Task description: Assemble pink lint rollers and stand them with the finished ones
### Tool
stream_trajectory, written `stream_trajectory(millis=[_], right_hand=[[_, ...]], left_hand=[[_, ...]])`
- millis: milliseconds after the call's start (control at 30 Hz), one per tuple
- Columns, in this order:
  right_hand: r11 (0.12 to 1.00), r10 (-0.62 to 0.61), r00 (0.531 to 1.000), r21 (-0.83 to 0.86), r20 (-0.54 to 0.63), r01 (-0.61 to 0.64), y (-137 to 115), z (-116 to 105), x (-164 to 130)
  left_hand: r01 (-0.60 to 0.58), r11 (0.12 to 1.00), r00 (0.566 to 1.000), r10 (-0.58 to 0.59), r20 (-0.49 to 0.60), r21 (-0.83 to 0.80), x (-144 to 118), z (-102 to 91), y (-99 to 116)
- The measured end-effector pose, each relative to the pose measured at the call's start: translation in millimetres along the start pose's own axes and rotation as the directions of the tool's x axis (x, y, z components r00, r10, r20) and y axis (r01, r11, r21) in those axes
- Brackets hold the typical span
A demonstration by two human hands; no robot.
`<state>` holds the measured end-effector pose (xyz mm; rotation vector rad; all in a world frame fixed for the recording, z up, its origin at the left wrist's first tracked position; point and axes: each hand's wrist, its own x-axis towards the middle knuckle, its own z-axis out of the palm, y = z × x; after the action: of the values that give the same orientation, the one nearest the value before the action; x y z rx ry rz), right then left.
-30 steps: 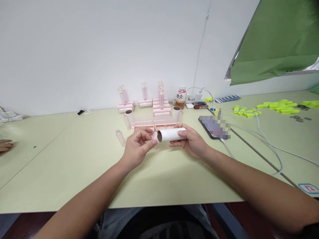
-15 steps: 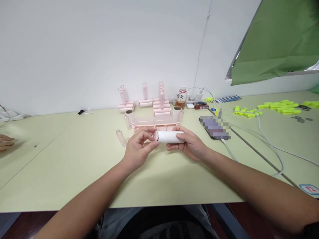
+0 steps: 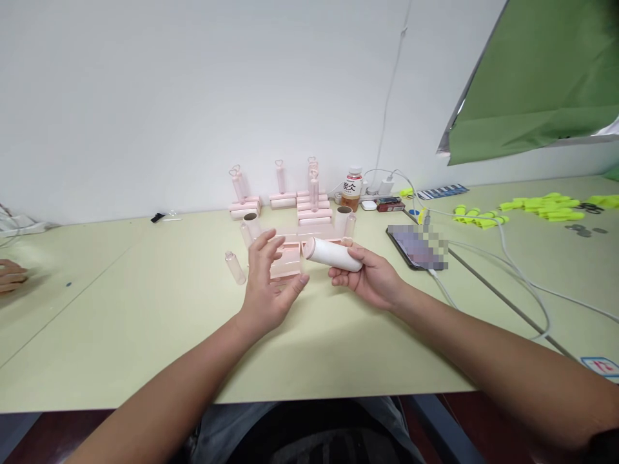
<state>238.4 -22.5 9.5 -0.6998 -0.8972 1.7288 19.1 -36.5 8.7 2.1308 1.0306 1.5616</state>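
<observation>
Fingers of right hand [image 3: 374, 278] pinch white roll [image 3: 334, 255]; long axis 9:30–3:30, pink end [image 3: 309, 249] toward 9:30. Left hand [image 3: 264, 299]: fingers spread.

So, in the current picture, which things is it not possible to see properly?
All in the head view:
- Far end of the white roll: turned away and covered by the right hand.
- Left part of the pink tray: behind the left hand.
- Phone screen: blurred into blocks.
- Other person's hand: cut off by the left edge.
</observation>
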Motion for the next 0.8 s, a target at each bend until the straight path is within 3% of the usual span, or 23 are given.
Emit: stream_trajectory(millis=[67, 167, 200, 333, 433, 500, 600, 700, 800], right_hand=[[1.0, -0.014, 1.0, 0.0, 0.012, 0.014, 0.0, -1.4, 0.3], [0.999, -0.046, 0.998, -0.018, 0.04, 0.047, 0.4, -4.3, 0.0], [0.998, -0.06, 0.997, -0.017, 0.046, 0.06, 0.1, -5.1, -0.2], [0.998, -0.055, 0.988, 0.037, 0.145, 0.05, -5.1, -5.0, -3.0], [1.0, -0.004, 0.968, 0.017, 0.25, -0.001, -10.2, -1.2, -8.5], [1.0, 0.011, 0.955, -0.02, 0.298, -0.005, -11.9, 1.5, -12.9], [0.998, 0.048, 0.914, -0.062, 0.403, -0.025, -10.9, 2.8, -17.0], [0.998, 0.062, 0.887, -0.058, 0.458, -0.039, -8.6, 0.3, -16.0], [1.0, 0.006, 0.921, -0.01, 0.391, -0.002, -8.1, -3.6, -11.7]], left_hand=[[-0.054, 0.998, 0.998, 0.053, 0.045, 0.016, -1.2, 1.2, 1.2], [-0.111, 0.993, 0.958, 0.119, 0.26, -0.043, -2.0, 2.9, 2.7], [-0.1, 0.993, 0.952, 0.112, 0.285, -0.058, -1.8, 3.2, 2.7], [0.057, 0.995, 0.98, -0.041, 0.195, -0.077, 1.0, 3.3, -1.3], [0.184, 0.975, 0.972, -0.161, 0.169, -0.127, 3.0, 3.1, -6.3], [0.239, 0.953, 0.958, -0.2, 0.206, -0.186, 3.3, 2.6, -8.3], [0.231, 0.951, 0.928, -0.151, 0.341, -0.207, 3.5, 0.2, -8.0], [0.153, 0.988, 0.902, -0.135, 0.41, -0.009, 6.6, -5.1, -6.6], [0.015, 0.944, 0.876, -0.171, 0.45, 0.33, 12.9, -12.1, -7.2]])
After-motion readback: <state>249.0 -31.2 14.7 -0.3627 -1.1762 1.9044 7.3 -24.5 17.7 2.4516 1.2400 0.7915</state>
